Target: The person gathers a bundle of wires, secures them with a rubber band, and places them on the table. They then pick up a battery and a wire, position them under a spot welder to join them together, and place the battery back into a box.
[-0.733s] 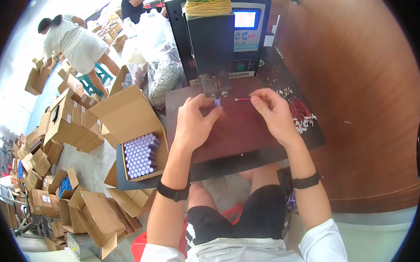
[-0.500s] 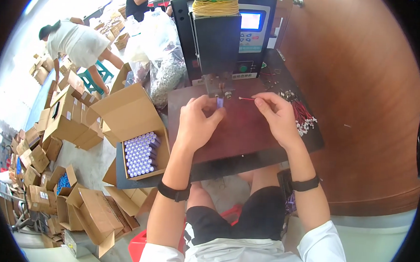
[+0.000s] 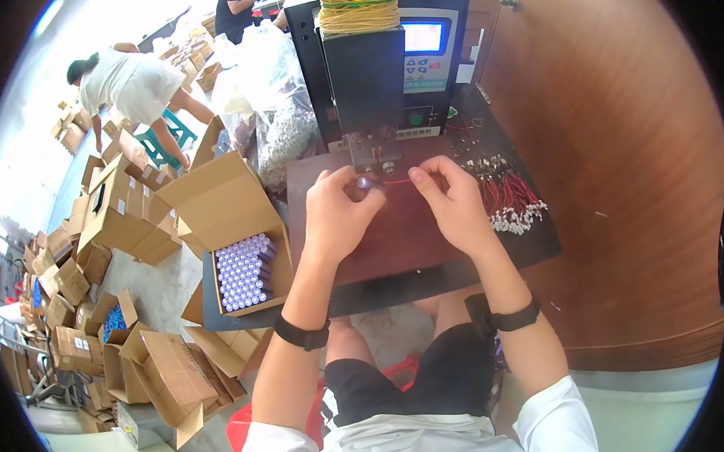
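Between the thumb and fingers of my left hand [image 3: 340,213] is a purple cylindrical battery cell [image 3: 364,183], its end tilted up toward me. My right hand [image 3: 450,199] pinches a thin red wire [image 3: 398,181] that reaches left to the cell; whether its tip touches the cell is too small to tell. Both hands are just in front of the electrodes [image 3: 375,158] of a black spot welder [image 3: 364,89]. To the right of my right hand lies a bundle of red wires with white connectors [image 3: 515,202].
A cardboard box of upright purple cells [image 3: 245,273] sits at the table's left edge. Behind it stand clear plastic bags of small parts [image 3: 285,138]. A brown wooden panel [image 3: 614,197] rises on the right. Many cartons [image 3: 128,216] fill the left floor, where two people work.
My left hand has tilted the cell from upright so that its end faces me. My right hand has moved left, bringing the red wire to the cell.
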A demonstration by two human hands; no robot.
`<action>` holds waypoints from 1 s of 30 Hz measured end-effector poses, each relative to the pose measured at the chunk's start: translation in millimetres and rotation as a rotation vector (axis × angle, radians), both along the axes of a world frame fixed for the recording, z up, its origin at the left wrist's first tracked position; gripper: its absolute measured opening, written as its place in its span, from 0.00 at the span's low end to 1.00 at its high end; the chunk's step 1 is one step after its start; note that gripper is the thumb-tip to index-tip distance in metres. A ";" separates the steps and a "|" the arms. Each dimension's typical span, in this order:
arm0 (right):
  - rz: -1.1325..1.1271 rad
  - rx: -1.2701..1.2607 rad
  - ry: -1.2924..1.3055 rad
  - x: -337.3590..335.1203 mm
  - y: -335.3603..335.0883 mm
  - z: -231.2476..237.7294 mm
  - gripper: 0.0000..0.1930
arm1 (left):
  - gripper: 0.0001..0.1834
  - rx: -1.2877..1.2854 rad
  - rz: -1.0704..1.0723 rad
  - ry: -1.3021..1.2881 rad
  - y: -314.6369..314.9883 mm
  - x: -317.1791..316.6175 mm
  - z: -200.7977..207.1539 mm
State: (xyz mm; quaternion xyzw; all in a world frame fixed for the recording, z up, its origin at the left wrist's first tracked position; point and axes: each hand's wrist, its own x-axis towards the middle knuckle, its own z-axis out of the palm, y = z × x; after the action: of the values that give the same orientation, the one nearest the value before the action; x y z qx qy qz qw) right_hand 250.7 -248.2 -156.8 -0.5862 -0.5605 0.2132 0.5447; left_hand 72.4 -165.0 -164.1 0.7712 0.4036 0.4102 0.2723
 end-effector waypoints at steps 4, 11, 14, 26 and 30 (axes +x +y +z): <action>-0.065 0.005 0.010 -7.4 5.7 -0.2 0.13 | 0.15 0.066 -0.038 0.062 1.1 2.6 -2.2; -0.162 0.115 -0.145 -13.4 7.8 -4.1 0.12 | 0.16 0.243 -0.054 0.159 4.3 9.5 -7.8; -0.242 0.263 -0.318 -18.8 7.2 -3.0 0.12 | 0.17 0.282 -0.046 0.149 2.3 10.7 -8.2; -0.363 0.358 -0.585 -26.4 6.2 -3.1 0.08 | 0.17 0.269 -0.041 0.149 0.6 11.6 -8.0; -0.365 0.358 -0.594 -27.3 6.2 -1.1 0.08 | 0.17 0.271 -0.040 0.154 -0.5 10.0 -4.1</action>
State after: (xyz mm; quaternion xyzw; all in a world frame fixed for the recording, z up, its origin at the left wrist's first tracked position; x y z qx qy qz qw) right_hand 223.3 -242.0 -157.8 -0.6081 -0.6087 -0.1674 0.4813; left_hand 82.4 -165.5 -168.3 0.8377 0.3489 0.3952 0.1423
